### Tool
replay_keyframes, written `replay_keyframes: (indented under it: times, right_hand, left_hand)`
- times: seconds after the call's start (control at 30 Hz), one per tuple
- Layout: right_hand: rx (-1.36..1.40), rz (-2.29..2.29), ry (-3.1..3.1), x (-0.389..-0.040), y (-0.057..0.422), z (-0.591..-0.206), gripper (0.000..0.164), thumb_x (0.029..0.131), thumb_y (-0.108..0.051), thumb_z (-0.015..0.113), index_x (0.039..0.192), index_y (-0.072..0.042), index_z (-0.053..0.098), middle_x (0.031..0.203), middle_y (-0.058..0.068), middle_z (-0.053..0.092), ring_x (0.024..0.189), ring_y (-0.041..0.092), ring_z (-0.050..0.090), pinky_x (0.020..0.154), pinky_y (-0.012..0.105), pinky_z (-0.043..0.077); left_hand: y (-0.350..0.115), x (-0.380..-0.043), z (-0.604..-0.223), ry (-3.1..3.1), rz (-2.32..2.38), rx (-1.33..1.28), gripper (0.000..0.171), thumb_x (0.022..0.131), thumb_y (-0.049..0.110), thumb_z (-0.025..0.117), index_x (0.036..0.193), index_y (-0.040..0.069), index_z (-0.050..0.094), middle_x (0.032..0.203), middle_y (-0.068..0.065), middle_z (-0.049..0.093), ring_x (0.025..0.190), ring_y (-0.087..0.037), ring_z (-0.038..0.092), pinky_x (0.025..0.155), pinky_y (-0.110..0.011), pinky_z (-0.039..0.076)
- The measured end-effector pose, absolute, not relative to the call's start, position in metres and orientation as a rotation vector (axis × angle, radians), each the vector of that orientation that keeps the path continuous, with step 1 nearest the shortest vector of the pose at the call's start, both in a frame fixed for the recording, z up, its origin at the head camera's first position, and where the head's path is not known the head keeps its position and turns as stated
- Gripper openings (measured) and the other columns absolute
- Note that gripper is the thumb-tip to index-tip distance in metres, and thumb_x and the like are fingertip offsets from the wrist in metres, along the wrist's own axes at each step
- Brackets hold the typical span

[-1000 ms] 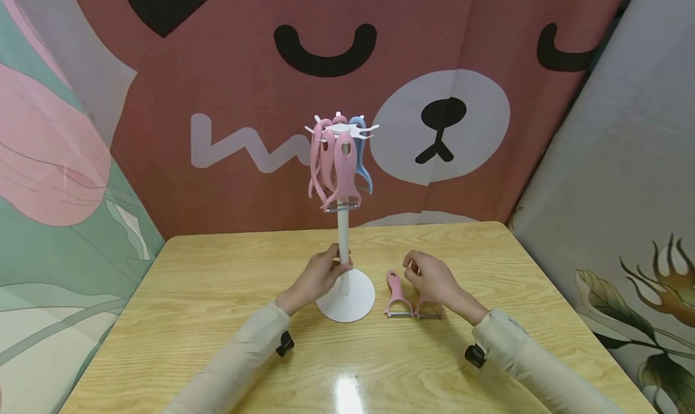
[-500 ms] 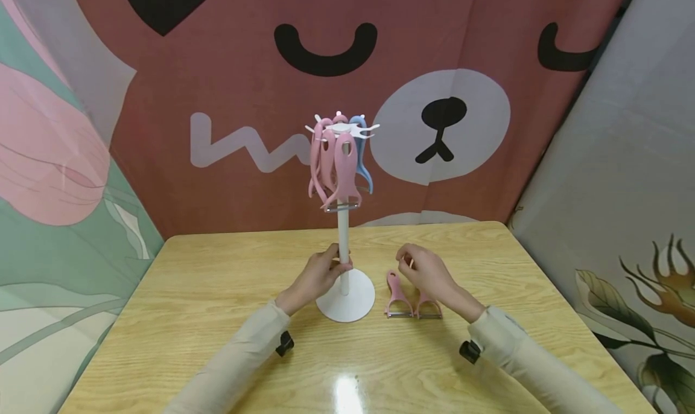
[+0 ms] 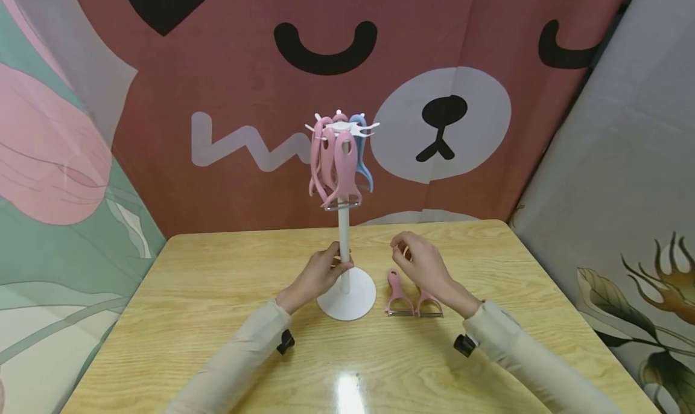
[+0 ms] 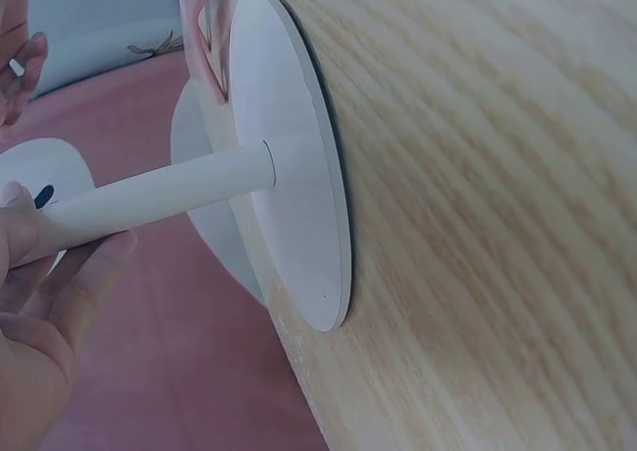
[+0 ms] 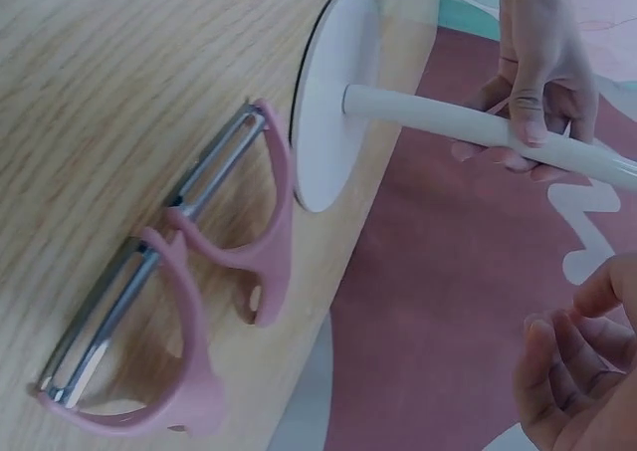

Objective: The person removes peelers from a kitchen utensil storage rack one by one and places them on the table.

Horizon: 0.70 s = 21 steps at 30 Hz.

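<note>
A white stand [image 3: 344,227] with a round base [image 3: 347,308] rises from the table. My left hand [image 3: 315,278] grips its pole a short way above the base. Several pink peelers [image 3: 345,169] and one blue peeler [image 3: 362,172] hang from the hooks at its top. To the right of the base lie two more pink peelers [image 5: 274,202], side by side with their blades nearly meeting. Above and behind them hovers my right hand [image 3: 426,263], its fingers loosely bent with nothing between them; in the head view it covers part of the right-hand peeler [image 5: 184,361].
The wooden table [image 3: 228,269] ends at a back edge against a red cloth [image 3: 244,88] printed with a bear's face. Patterned cloths hang at both sides. Some white hooks [image 3: 373,127] on the stand's right bear no peeler. Light glares near the table's front.
My right hand has risen and drifted left, away from the two peelers on the table. The left hand keeps its grip on the pole, and the stand stays where it was.
</note>
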State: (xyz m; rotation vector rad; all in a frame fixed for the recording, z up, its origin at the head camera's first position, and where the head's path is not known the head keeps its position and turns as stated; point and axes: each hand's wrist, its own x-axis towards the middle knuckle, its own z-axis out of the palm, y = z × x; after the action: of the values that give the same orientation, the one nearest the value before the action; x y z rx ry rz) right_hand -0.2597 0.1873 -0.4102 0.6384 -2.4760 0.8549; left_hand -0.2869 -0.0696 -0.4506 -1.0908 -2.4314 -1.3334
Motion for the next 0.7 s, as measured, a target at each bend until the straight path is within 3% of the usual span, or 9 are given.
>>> replay_keyframes:
  times: [0.43, 0.7]
  right_hand:
    - [0.661, 0.874, -2.298, -0.260, 0.180, -0.405, 0.006, 0.089, -0.007, 0.064, 0.093, -0.011, 0.065, 0.079, -0.003, 0.058, 0.063, 0.008, 0.055, 0.055, 0.027, 0.048]
    - [0.684, 0.888, -2.173, -0.262, 0.176, -0.397, 0.003, 0.091, -0.010, 0.062, 0.091, -0.009, 0.064, 0.079, -0.002, 0.058, 0.064, 0.009, 0.055, 0.052, 0.028, 0.050]
  left_hand:
    - [-0.069, -0.287, -0.449, -2.453, -1.315, -1.095, 0.017, 0.097, 0.008, 0.062, 0.108, 0.001, 0.052, 0.097, -0.009, 0.067, 0.098, -0.025, 0.070, 0.080, -0.026, 0.056]
    - [-0.069, -0.287, -0.449, -2.465, -1.313, -1.097, 0.017, 0.096, 0.007, 0.062, 0.109, 0.001, 0.053, 0.097, -0.009, 0.067, 0.098, -0.024, 0.070, 0.081, -0.027, 0.056]
